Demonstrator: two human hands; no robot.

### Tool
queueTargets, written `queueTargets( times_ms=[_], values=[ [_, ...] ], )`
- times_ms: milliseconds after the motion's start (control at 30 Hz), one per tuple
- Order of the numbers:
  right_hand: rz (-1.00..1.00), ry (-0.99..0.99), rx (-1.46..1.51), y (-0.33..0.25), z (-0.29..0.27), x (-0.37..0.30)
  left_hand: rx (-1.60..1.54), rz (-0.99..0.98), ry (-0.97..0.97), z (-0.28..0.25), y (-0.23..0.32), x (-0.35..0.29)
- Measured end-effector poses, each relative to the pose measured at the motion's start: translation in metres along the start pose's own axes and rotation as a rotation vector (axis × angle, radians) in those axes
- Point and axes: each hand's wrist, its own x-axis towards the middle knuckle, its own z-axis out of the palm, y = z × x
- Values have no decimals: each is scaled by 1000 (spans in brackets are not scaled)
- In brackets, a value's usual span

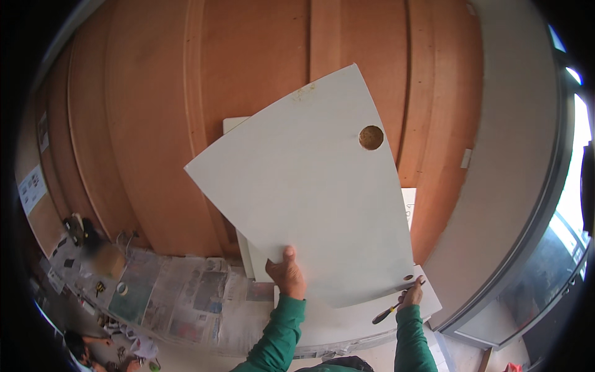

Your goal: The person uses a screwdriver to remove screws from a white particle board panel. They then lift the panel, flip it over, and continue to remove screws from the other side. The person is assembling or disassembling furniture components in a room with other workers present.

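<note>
A white cabinet door (304, 186) is tilted up in front of me, its corners turned askew. A large round hinge hole (371, 137) near its upper right edge shows raw chipboard. A smaller, dark hole (408, 277) sits by its lower right corner. My left hand (287, 273) grips the door's lower left edge, thumb on the white face, other fingers hidden behind. Close to the lower right corner, my right hand (411, 295) is closed round a screwdriver (385, 314) with a black and yellow handle. Whether that hand also bears on the door, I cannot tell.
Wooden panels (142, 136) stand behind the door. Under it lies another white board (347, 325) on a covered bench. Newspaper-like sheets (180, 297) stretch left, with a roll of tape (122, 288) there. Another person (80, 350) is at lower left; a glazed frame (527, 297) stands right.
</note>
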Motion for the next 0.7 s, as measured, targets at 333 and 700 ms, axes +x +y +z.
queueTargets(
  times_ms=[333, 700],
  values=[
    [354, -310, -265, -11, -14, -28, 41, 99, -178, 22, 20, 4],
    [415, -226, -99, -34, -163, -2, 589, 312, -582, 78, 97, 23]
  ],
)
